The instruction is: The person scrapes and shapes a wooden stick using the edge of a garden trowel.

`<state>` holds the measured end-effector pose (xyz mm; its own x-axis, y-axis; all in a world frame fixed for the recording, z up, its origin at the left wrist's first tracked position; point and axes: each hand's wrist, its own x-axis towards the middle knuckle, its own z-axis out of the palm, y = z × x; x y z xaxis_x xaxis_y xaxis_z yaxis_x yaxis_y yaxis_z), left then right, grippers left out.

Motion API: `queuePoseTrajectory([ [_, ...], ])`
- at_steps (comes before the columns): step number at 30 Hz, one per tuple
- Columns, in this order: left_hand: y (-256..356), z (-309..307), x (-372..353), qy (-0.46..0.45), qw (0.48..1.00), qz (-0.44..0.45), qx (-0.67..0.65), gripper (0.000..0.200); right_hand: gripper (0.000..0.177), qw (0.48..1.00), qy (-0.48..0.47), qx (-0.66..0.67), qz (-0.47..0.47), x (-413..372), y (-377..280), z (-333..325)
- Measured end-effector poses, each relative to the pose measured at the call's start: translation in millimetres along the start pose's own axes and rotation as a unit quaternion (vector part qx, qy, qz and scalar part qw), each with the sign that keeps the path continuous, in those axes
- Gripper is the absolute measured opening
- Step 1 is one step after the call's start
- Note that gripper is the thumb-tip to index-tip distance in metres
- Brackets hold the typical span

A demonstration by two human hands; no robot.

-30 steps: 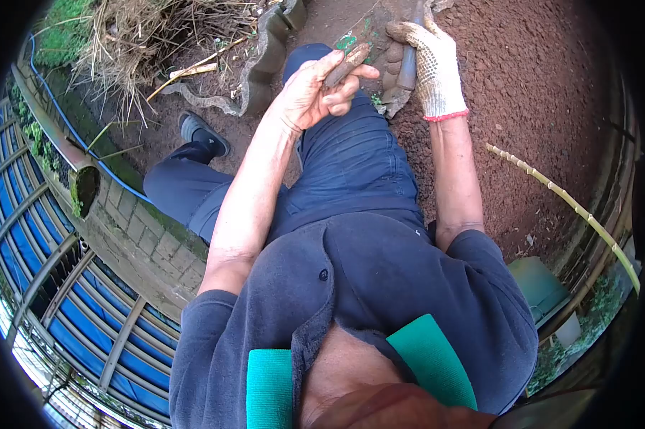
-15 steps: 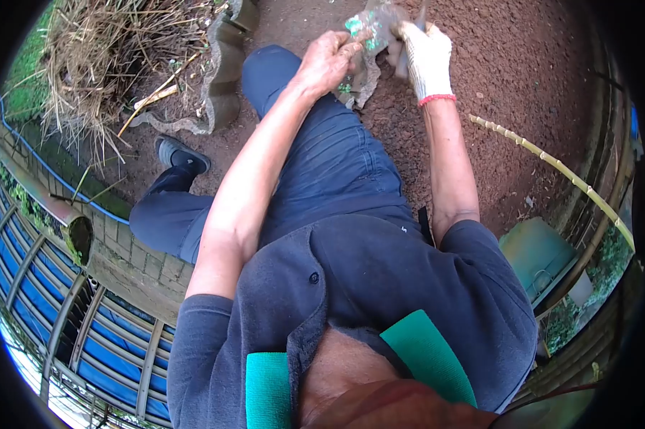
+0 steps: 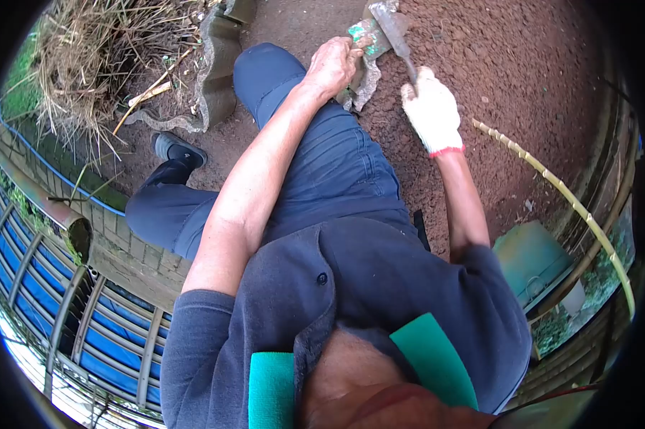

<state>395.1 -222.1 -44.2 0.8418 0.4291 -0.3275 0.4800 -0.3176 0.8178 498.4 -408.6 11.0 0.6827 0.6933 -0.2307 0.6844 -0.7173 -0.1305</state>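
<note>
My bare left hand (image 3: 332,70) is closed on the near end of a flat, dirty grey piece with bright green patches (image 3: 370,37); its kind cannot be made out. My right hand (image 3: 432,111), in a white knit glove with a red cuff, grips the handle of a trowel (image 3: 392,30). The trowel's muddy metal blade points away from me and overlaps the far right side of the green-patched piece. Below both lies the broken end of a wavy grey edging sheet (image 3: 366,87), beside my raised knee.
Loose brown soil (image 3: 508,64) spreads to the right, with a curved, ringed stalk (image 3: 551,175) across it. A green container (image 3: 533,257) stands at lower right. Dry straw (image 3: 101,64) lies at upper left beside another wavy edging sheet (image 3: 219,79). A rusty pipe (image 3: 43,196) runs at far left.
My right hand has drawn back toward me and to the right, bringing the trowel blade into plain view. My left hand keeps hold of the green-patched piece, nearly in place.
</note>
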Motion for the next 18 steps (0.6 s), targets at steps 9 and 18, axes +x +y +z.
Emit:
queuePoseTrajectory([
  [9,-3.1,-4.5,-18.5,0.012,0.945,-0.087,-0.314,0.026,0.035,0.957,-0.007,0.288,0.045,17.3,-19.9,-8.1],
  [18,28.4,-90.9,-127.5,0.12,0.921,-0.016,-0.37,0.041,0.018,0.707,-0.049,0.706,0.009,38.5,-123.2,-79.1],
])
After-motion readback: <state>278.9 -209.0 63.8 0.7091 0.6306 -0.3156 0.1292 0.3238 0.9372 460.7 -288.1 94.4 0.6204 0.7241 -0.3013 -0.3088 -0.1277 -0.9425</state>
